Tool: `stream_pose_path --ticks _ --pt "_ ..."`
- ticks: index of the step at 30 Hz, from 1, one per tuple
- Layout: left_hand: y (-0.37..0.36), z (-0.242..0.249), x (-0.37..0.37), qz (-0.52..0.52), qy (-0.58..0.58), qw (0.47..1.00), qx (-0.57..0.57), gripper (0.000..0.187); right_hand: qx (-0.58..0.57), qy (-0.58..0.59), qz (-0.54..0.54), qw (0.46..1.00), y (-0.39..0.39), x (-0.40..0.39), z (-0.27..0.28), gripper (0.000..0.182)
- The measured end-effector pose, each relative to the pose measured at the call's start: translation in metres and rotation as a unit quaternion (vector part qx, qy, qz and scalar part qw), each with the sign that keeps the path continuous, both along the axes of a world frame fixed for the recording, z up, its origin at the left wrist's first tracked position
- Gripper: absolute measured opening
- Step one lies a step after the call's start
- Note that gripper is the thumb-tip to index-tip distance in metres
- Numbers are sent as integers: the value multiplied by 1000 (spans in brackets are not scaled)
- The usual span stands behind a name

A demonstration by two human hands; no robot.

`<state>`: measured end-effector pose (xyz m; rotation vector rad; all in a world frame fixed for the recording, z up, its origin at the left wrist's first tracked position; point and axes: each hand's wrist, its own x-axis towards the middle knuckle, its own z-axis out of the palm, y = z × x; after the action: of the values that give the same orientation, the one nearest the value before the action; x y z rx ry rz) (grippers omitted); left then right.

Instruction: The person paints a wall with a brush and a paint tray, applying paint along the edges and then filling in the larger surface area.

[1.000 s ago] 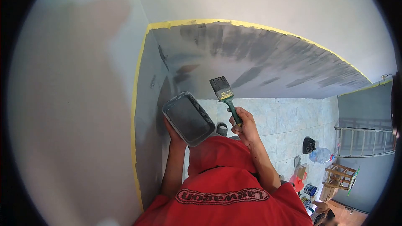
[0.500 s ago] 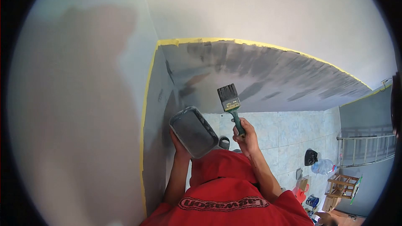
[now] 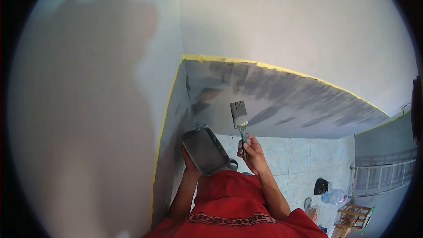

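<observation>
The left hand [image 3: 189,161] grips the underside of a grey paint tray [image 3: 205,150], tilted up just beside the right hand [image 3: 251,156]. The right hand is closed around the green handle of a paintbrush [image 3: 240,121], bristles upward. Beyond them rises the grey-painted wall [image 3: 282,101], edged with yellow tape [image 3: 264,65].

Your right hand [image 3: 251,153] now turns the paintbrush [image 3: 239,117] edge-on, so its bristles look narrower than a moment ago, and draws it in closer above the paint tray [image 3: 205,150]. Your left hand [image 3: 189,161] brings that tray nearer your right.
</observation>
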<state>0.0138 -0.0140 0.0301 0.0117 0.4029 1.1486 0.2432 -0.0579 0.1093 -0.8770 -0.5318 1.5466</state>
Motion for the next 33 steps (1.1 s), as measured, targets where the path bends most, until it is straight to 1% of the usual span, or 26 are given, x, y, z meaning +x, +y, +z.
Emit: stream_pose_path --ticks 2,3,6,8,10,11,14,17,20,23,25,26,29,32,33 --pt "-5 -5 2 3 -43 999 6 71 22 -47 19 998 4 -2 2 26" --pt "-6 -10 4 0 -49 999 14 71 18 -48 33 998 5 -4 6 30" --pt "-11 -25 11 -3 -76 996 36 68 25 -126 92 987 24 -5 22 28" --pt "-16 -34 13 3 -106 993 56 66 44 -150 109 982 39 -9 21 25" --pt "-23 -58 11 7 -111 991 73 64 68 -166 130 975 55 -10 19 23" --pt "-23 -59 11 8 -114 990 81 64 76 -189 131 970 62 -15 27 21" --pt "-25 -59 5 -8 -90 994 65 63 36 -163 138 976 83 -20 14 18" --pt "-25 -64 4 2 -81 996 23 64 29 -217 174 960 105 -32 6 19" --pt "-22 -64 0 -11 -79 995 57 65 110 -255 146 950 119 -50 -21 23" --pt "-26 -54 -2 4 -116 993 14 65 136 -255 144 946 127 -60 -35 21" --pt "-25 -68 -4 -8 -105 994 31 65 152 -260 155 941 133 -64 -37 21" --pt "-24 -66 -5 -15 -99 994 38 66 159 -262 160 938 136 -65 -38 21" --pt "-30 -58 -7 -6 -90 994 54 66 154 -258 178 937 149 -67 -50 18" --pt "-32 -53 -7 -4 -43 997 60 67 148 -221 137 954 159 -73 -58 16" --pt "-32 -49 -7 -13 -54 997 51 67 122 -230 140 955 162 -74 -57 16"
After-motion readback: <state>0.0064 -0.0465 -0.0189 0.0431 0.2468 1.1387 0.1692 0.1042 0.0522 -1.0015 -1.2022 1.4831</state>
